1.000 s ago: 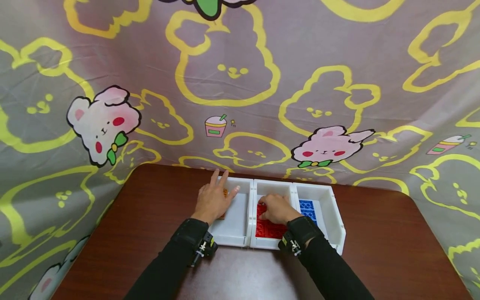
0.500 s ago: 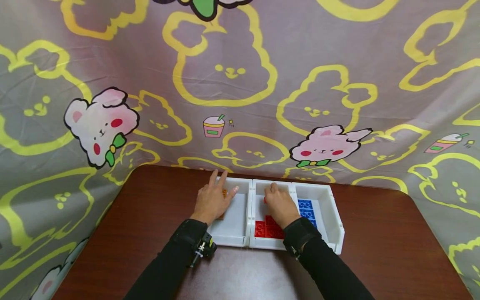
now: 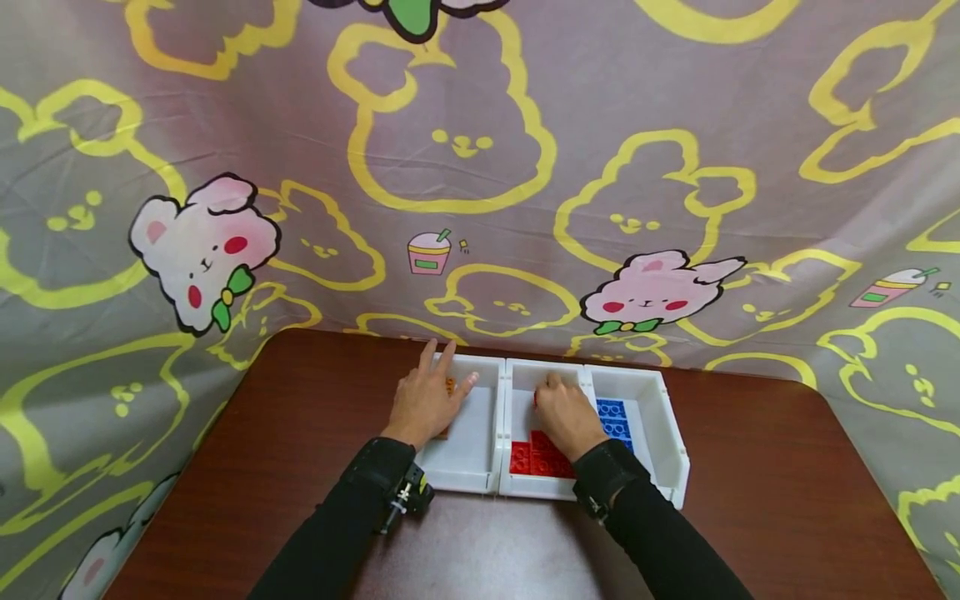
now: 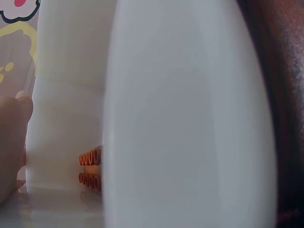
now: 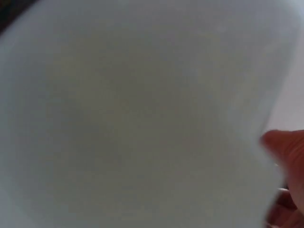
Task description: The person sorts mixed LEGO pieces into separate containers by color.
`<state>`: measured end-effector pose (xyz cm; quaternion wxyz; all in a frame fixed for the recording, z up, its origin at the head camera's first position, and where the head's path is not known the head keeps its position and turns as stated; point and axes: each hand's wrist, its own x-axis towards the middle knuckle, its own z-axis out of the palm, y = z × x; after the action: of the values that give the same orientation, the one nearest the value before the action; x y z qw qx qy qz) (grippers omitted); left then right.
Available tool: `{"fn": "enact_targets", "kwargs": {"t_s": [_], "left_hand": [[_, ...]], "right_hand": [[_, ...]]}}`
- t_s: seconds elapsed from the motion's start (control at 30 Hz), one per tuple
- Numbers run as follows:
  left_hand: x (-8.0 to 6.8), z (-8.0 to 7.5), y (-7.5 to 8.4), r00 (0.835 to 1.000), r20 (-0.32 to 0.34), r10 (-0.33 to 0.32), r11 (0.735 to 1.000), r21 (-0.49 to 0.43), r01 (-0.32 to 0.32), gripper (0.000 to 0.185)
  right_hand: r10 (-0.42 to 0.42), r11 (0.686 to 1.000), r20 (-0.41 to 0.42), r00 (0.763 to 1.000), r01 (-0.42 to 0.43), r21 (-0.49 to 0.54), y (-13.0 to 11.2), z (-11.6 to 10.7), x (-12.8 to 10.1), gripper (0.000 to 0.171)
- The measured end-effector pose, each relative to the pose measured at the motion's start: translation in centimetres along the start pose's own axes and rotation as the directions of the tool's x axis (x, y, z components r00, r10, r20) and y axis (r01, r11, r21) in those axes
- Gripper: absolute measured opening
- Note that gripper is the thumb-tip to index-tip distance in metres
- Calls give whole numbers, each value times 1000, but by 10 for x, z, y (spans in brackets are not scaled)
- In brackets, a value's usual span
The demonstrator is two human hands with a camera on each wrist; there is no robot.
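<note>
Three white bins stand in a row on the table: the left bin (image 3: pixel 474 437), the middle bin (image 3: pixel 543 368) and the right bin (image 3: pixel 663 437). My left hand (image 3: pixel 427 400) lies flat with fingers spread over the left bin's left rim, above orange bricks (image 3: pixel 450 386) (image 4: pixel 90 168). My right hand (image 3: pixel 561 412) reaches into the middle bin, fingers curled down at its far part, with a red brick's edge (image 3: pixel 536 400) showing at the thumb. More red bricks (image 3: pixel 528 458) lie near the bin's front. The right wrist view shows only a blurred white wall (image 5: pixel 142 118) and a fingertip (image 5: pixel 287 147).
Blue bricks (image 3: pixel 613 417) lie in the right bin. The dark wooden table (image 3: pixel 750 467) has rounded corners. A grey cloth with yellow and pink rabbit prints (image 3: pixel 480 167) hangs close behind the bins and wraps both sides.
My right hand moved from the near red bricks to the far part of the middle bin, then drew back slightly. The left hand has stayed in place.
</note>
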<state>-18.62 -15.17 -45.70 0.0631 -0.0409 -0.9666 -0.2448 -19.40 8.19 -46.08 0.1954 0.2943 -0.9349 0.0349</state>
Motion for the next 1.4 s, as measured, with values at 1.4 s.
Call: {"fn": "enact_targets", "kwargs": {"t_s": [1.4], "left_hand": [[1,2,0,1000,10,-14,1000,-24,14,74]], "right_hand": [[-82,913,542,836,-155,378,-25,-32,0,21]]}}
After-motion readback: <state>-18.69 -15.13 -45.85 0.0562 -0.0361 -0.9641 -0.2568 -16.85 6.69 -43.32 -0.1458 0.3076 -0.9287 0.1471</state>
